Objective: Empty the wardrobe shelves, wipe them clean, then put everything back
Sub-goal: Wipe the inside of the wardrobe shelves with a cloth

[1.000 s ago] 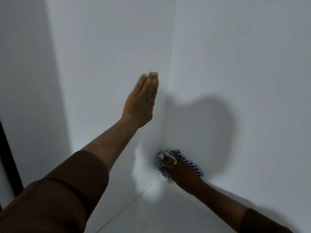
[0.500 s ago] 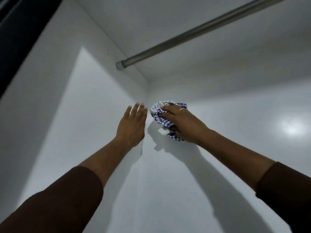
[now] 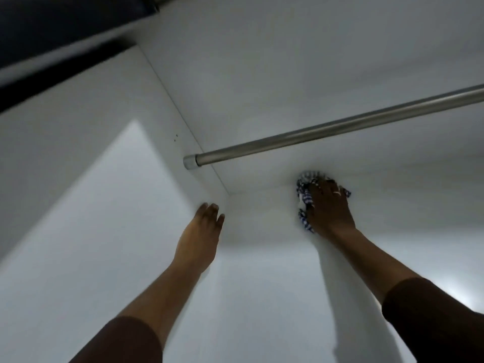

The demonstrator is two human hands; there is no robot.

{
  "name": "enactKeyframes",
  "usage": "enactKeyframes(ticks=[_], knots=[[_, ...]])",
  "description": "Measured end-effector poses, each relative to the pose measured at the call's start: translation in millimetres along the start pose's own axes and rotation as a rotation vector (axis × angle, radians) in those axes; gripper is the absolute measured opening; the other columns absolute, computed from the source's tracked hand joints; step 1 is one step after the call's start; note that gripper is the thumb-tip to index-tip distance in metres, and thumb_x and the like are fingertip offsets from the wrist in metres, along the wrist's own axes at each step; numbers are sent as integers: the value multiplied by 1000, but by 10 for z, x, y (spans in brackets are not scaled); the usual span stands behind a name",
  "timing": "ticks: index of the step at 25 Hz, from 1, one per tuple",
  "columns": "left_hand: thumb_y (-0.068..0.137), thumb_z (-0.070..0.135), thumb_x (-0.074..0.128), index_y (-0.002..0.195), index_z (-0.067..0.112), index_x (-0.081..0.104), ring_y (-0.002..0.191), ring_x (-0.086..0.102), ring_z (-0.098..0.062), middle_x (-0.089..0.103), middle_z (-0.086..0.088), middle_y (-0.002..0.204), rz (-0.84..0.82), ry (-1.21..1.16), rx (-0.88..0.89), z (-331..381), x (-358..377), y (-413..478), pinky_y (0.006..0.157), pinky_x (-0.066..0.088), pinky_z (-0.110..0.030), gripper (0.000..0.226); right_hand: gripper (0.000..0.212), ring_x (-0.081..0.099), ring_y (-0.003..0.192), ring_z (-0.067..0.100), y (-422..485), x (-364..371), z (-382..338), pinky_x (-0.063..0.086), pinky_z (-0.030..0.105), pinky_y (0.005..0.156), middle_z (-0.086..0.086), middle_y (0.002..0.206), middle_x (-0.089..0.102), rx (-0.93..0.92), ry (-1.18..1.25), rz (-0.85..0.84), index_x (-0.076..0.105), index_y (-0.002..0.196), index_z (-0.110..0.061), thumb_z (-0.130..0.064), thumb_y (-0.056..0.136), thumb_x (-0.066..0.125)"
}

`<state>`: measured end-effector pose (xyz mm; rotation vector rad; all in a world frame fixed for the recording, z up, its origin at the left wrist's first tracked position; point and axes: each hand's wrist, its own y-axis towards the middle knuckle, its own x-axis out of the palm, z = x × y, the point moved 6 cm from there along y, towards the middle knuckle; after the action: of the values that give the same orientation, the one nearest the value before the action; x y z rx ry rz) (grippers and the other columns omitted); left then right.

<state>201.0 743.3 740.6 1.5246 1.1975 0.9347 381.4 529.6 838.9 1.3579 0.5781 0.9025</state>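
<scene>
I look up into a white wardrobe compartment. My right hand [image 3: 330, 208] presses a crumpled blue-and-white checked cloth [image 3: 305, 197] against the back wall [image 3: 275, 284], just under the top panel. Only the cloth's left edge and top show; the hand covers the rest of it. My left hand [image 3: 200, 237] lies flat with straight fingers on the left side wall [image 3: 104, 218], close to the upper back corner.
A metal hanging rail [image 3: 327, 129] runs from its socket on the left wall out to the right, just in front of and above my right hand. The white top panel [image 3: 262, 61] is overhead. A dark edge [image 3: 52, 35] shows at the upper left.
My right hand with the cloth has gone from the bottom corner up to the top, then right along the back wall. The view has tilted upward. My left hand stays flat on the side wall.
</scene>
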Motion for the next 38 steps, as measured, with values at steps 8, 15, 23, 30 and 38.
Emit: enactKeyframes(ticks=[8,15,23,30,38], knots=[[106,29,26,158,-3,15,154,14,-34,18,-23,165,59,148,-31,-25,-82,-30,126,2,-47,62,62,14,151,36,-108,1048,-1668,9,44,124,10,164,21,-102,54,-100,34,154,-14,-31,97,52],[105,34,28,157,0,23,155,12,-34,18,-22,165,17,219,-13,-40,-30,-66,126,4,-49,63,66,39,137,42,-201,798,-1343,26,50,116,18,149,45,-170,-53,-61,49,144,-7,-29,81,49],[104,31,24,158,-4,16,156,5,-34,11,-23,166,34,253,-7,46,17,-146,126,-1,-49,64,70,48,127,42,-374,532,-799,31,53,108,21,140,52,7,-228,99,49,141,-7,-26,74,49],[105,32,22,158,-4,2,156,1,-34,3,-23,167,48,143,34,125,49,-428,127,-4,-45,67,84,22,148,40,-952,1044,-1999,14,50,123,17,161,26,-226,-76,-160,21,157,-7,-35,85,55],[107,29,18,156,-8,-3,155,-6,-35,-6,-25,166,7,130,7,185,117,-621,124,-10,-46,65,71,33,141,42,-1185,-226,-111,24,51,119,22,155,35,-15,-180,154,40,148,-4,-25,80,41]])
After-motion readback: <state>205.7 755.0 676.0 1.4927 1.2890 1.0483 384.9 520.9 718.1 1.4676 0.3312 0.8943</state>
